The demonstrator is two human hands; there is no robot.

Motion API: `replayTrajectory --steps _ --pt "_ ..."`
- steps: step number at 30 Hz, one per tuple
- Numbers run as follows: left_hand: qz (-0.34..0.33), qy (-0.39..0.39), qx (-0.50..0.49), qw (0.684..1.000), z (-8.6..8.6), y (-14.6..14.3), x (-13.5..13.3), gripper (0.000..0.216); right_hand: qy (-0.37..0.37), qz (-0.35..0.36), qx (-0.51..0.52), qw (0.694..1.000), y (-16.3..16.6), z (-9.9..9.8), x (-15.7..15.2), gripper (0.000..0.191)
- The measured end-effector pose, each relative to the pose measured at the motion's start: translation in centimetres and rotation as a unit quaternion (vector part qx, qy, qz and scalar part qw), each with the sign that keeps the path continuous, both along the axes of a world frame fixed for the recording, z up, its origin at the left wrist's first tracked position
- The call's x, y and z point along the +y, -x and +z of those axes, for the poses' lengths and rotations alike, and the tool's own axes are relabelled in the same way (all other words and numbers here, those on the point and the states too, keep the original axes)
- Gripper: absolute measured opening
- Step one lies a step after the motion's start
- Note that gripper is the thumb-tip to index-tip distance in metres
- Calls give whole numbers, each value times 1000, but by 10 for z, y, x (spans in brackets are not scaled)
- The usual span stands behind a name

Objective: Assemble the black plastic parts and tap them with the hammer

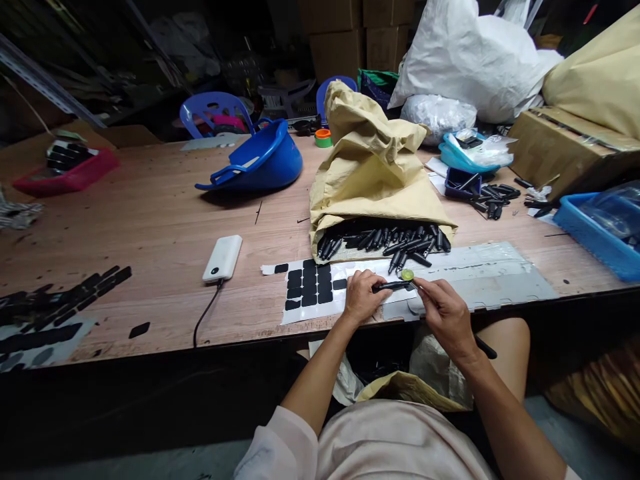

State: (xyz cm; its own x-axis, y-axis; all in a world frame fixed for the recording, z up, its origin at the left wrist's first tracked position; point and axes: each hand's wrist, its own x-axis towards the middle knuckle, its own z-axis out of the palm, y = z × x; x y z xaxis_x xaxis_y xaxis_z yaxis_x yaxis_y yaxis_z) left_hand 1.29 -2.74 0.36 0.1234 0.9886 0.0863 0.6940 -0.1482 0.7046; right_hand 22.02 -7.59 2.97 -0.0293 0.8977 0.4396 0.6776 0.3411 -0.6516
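My left hand (364,297) is closed around a slim black pen-shaped part (393,285), which lies level just above the table's front edge. My right hand (445,313) is pinched near the part's right end; what its fingers hold is too small to make out. Just beyond the fingertips sits a small round yellow-green piece (407,274). To the left of my left hand lies a white sheet with black rounded stickers (310,283). Several similar black parts (390,239) spill from the mouth of a tan sack (375,173) behind my hands.
A white power bank (223,259) with a cable lies left of the sheet. Farther back a blue basin (270,157) rests tilted. At right are a light-blue tray (595,233), a cardboard box (565,150) and loose black parts (493,200). An open bag (400,390) lies in my lap.
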Motion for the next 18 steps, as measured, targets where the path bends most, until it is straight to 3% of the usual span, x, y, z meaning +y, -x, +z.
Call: replayTrajectory --steps 9,13,18 --pt "-12 3 5 1000 1 0 -1 11 -34 29 -93 995 13 -20 -4 37" --pt "-12 7 -5 1000 0 0 -1 14 -39 -6 -67 997 9 -20 -4 36" --pt "-6 7 -3 1000 1 -1 0 12 -5 -1 -58 998 5 -19 -5 34"
